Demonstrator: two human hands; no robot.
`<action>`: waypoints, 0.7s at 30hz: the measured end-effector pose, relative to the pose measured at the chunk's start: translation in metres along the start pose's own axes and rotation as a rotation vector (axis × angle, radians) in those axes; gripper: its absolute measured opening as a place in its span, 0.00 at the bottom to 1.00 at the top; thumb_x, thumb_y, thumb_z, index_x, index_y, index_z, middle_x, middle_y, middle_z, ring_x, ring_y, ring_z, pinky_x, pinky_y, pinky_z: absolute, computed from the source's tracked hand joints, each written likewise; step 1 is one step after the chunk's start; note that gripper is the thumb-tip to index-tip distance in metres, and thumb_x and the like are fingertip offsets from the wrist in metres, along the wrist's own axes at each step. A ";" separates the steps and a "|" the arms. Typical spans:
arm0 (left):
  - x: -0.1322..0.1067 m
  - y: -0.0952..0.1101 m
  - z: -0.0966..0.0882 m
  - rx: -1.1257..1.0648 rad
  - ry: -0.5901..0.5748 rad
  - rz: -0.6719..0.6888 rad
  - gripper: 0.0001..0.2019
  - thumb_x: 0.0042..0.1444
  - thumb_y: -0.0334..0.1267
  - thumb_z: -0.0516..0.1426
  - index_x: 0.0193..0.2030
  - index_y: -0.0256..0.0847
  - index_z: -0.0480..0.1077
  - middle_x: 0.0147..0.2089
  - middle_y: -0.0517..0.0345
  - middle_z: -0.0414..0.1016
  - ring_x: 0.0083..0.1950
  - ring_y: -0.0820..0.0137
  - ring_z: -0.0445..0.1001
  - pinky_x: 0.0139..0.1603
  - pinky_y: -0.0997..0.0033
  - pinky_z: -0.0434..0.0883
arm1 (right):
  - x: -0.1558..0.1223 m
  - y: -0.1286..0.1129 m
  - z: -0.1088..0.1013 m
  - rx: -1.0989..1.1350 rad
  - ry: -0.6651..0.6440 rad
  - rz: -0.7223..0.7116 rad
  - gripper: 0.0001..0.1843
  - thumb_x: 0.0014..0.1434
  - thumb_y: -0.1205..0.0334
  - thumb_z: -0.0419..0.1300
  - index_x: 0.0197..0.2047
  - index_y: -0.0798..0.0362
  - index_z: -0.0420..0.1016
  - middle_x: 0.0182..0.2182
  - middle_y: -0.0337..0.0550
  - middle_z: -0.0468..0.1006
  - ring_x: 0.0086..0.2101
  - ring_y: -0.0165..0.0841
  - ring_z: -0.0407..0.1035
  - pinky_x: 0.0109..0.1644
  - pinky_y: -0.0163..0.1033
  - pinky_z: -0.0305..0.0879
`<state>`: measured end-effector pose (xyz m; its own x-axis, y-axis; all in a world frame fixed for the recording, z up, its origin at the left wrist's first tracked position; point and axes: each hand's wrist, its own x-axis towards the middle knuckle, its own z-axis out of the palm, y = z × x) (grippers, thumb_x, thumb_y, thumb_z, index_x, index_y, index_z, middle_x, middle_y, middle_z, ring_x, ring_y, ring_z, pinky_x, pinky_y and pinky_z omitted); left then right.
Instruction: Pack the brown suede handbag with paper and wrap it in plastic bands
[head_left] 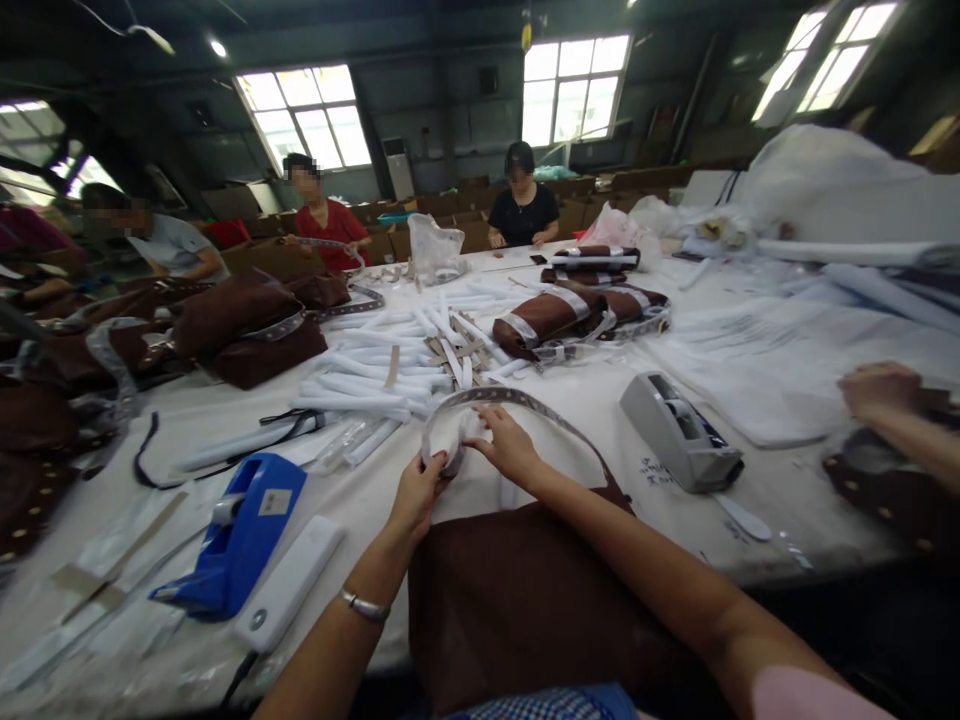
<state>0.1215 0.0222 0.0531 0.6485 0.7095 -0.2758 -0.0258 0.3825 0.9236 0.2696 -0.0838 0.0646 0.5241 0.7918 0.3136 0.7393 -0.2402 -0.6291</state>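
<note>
A brown handbag [525,590] stands at the table's near edge, right in front of me. Its studded strap [536,400] arches up from the bag's right side and curves down to the left. My left hand [420,492] is closed on the lower left end of the strap, near the bag's top edge. With thumb and fingers pinched, my right hand [508,445] holds translucent plastic wrapping [471,426] at the strap, just above the left hand. What lies inside the left fingers is partly hidden.
A blue tape dispenser [244,530] and a white oblong device [292,585] lie left; a grey tape dispenser [679,435] stands right. White foam rolls [367,370] are heaped ahead. More brown bags [247,325] lie beyond. A co-worker's hand [881,388] is at far right; several people sit opposite.
</note>
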 end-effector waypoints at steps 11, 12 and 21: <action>0.004 -0.026 0.024 0.399 -0.110 0.256 0.21 0.57 0.43 0.61 0.56 0.40 0.71 0.48 0.49 0.80 0.50 0.63 0.77 0.53 0.64 0.74 | -0.012 0.002 0.005 -0.035 -0.138 0.088 0.09 0.67 0.63 0.56 0.43 0.53 0.78 0.38 0.44 0.81 0.40 0.35 0.76 0.46 0.35 0.69; 0.006 -0.027 0.023 0.452 -0.124 0.263 0.20 0.58 0.42 0.60 0.57 0.39 0.71 0.48 0.48 0.80 0.51 0.62 0.77 0.53 0.63 0.74 | -0.013 0.005 0.004 -0.074 -0.153 0.088 0.09 0.66 0.65 0.57 0.44 0.52 0.79 0.40 0.45 0.81 0.42 0.35 0.75 0.47 0.35 0.67; 0.016 -0.018 0.025 1.033 -0.216 0.501 0.23 0.54 0.28 0.61 0.58 0.45 0.71 0.60 0.50 0.72 0.67 0.58 0.63 0.70 0.56 0.57 | -0.018 0.019 0.011 -0.332 -0.335 0.107 0.14 0.65 0.68 0.54 0.48 0.51 0.80 0.49 0.51 0.77 0.44 0.39 0.72 0.46 0.37 0.64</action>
<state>0.1509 0.0123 0.0391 0.8598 0.4910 0.1401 0.2514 -0.6459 0.7208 0.2694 -0.0961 0.0395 0.4799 0.8771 -0.0213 0.8122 -0.4533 -0.3672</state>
